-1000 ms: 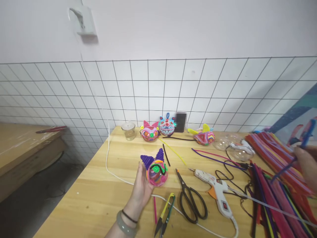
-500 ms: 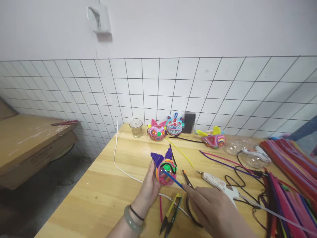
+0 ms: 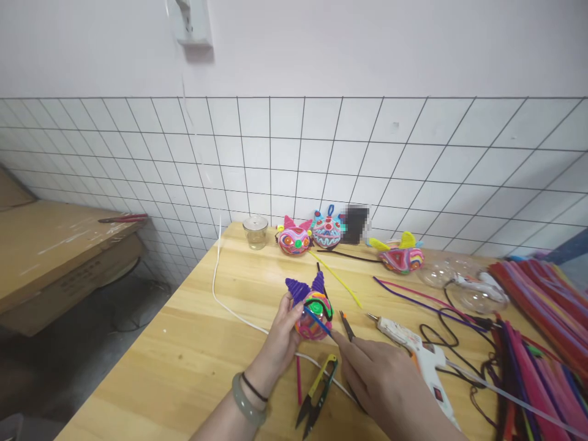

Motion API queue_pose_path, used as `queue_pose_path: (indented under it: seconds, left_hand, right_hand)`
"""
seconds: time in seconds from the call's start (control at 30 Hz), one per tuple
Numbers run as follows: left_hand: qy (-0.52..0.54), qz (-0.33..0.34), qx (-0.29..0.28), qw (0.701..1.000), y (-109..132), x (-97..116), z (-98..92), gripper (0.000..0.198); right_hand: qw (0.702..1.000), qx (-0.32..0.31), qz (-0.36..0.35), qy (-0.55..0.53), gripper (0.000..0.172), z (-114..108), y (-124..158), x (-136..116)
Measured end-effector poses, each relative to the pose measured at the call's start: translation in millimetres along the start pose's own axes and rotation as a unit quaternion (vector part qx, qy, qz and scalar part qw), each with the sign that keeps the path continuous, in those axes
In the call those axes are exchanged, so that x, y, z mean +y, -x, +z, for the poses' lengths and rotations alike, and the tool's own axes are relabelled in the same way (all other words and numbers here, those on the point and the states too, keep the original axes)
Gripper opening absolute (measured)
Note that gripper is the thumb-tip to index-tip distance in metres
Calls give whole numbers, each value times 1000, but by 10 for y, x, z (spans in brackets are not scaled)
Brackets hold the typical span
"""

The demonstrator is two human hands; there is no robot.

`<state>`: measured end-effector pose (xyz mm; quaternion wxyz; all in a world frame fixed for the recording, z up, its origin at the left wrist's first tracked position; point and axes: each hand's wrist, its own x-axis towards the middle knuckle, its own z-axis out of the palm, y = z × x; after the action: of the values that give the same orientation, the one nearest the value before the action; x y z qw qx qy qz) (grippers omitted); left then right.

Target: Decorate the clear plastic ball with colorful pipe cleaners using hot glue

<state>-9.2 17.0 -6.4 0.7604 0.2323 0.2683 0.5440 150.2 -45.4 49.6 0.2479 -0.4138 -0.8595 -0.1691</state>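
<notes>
My left hand [image 3: 281, 334] is closed round the side of a clear ball ornament [image 3: 315, 329] wrapped in bright pipe cleaners, with two purple ears on top. Its thumb lies near the end of a blue pipe cleaner [image 3: 318, 321] that crosses the front of the ball. The other end of that blue strip is pinched in my right hand [image 3: 376, 370]. Below the ball, yellow and black thread snips [image 3: 318, 395] rest on the table. Scissors [image 3: 347, 324] lie partly hidden under my right hand.
A white glue gun [image 3: 408, 343] lies right of my hand, its cord trailing. Three finished ornaments, including a pink-eared one [image 3: 294, 237], stand at the back beside a glass cup [image 3: 255, 233]. Pipe cleaner bundles [image 3: 535, 373] and clear plastic balls [image 3: 480, 294] fill the right side.
My left thumb has moved up and over onto the blue pipe cleaner's end at the ball. My right hand has come slightly closer to the ball. The camera view has shifted a little.
</notes>
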Motion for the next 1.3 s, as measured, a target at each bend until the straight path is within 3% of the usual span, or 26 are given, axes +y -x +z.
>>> queue_pose_path:
  seconds: [0.4, 0.87, 1.07, 1.3]
  left_hand:
    - [-27, 3, -12, 1000, 22, 15, 15, 37]
    - [-22, -26, -30, 999, 9, 13, -3, 27]
    - [-19, -45, -16, 999, 21, 24, -4, 27]
    - [-27, -55, -37, 997, 18, 16, -29, 25]
  right_hand:
    - [999, -33, 7, -26, 29, 23, 24, 8]
    - [999, -22, -10, -38, 32, 7, 21, 83]
    - [999, -37, -33, -13, 31, 44, 68, 128]
    - [997, -46, -51, 22, 31, 51, 79, 124]
